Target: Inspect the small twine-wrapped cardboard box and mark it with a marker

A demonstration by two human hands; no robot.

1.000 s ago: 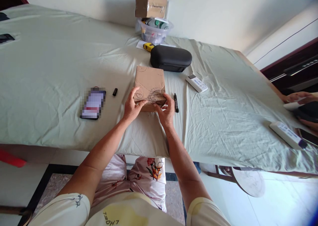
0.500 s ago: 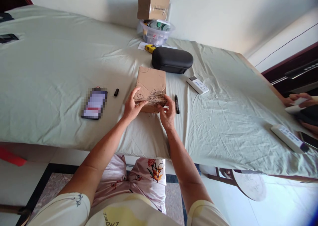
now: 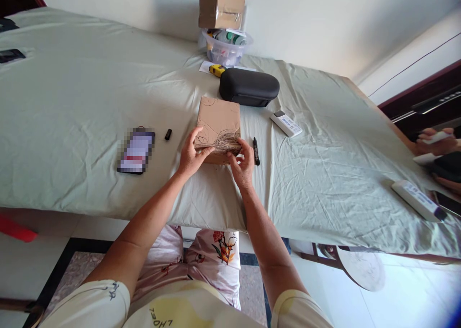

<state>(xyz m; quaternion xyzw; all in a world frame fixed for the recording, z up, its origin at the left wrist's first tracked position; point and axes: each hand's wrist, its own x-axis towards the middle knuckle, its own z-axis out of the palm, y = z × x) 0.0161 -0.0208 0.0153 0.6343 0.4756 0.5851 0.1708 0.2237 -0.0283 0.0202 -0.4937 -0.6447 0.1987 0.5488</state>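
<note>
A brown cardboard box (image 3: 219,115) with dark scribbled lines on its top rests on the cloth before me. My left hand (image 3: 191,154) grips its near left edge, the thumb lying along the front of the top. At the near right corner, my right hand (image 3: 242,164) holds the box between bent fingers and thumb. Just right of that hand lies a black marker (image 3: 256,151), uncapped. Its likely cap, a small black piece (image 3: 168,134), sits to the left of the box. Further left is a phone (image 3: 136,150) with its lit screen blurred.
Behind the box stand a black case (image 3: 249,87), a yellow tape measure (image 3: 217,70) and a plastic basket (image 3: 226,52) with another carton (image 3: 221,11) on top. White bottles (image 3: 286,123) lie rightward. Another person's hand (image 3: 435,141) shows at the far right edge.
My hands and the box stay practically in place. At the right edge, the other person's hand has shifted and its fingers look differently placed.
</note>
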